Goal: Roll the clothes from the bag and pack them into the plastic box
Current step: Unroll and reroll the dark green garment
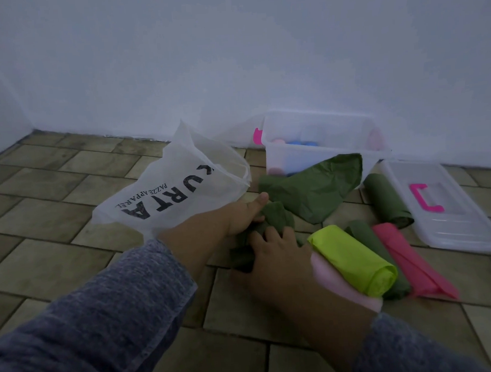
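A dark green garment (pixel 315 188) lies on the tiled floor, its near end bunched into a roll. My left hand (pixel 244 214) grips that rolled end from the left, and my right hand (pixel 274 248) curls over it from the near side. The white cloth bag (pixel 170 190) printed with black letters lies open just left of my hands. The clear plastic box (pixel 322 149) stands against the wall behind the garment, with pink and blue rolls inside.
Rolled clothes lie right of my hands: a lime one (pixel 355 262) on a pale pink one (pixel 345 287), a green one (pixel 387 201) and a bright pink one (pixel 409 259). The box's lid (pixel 453 222) with a pink handle lies at far right.
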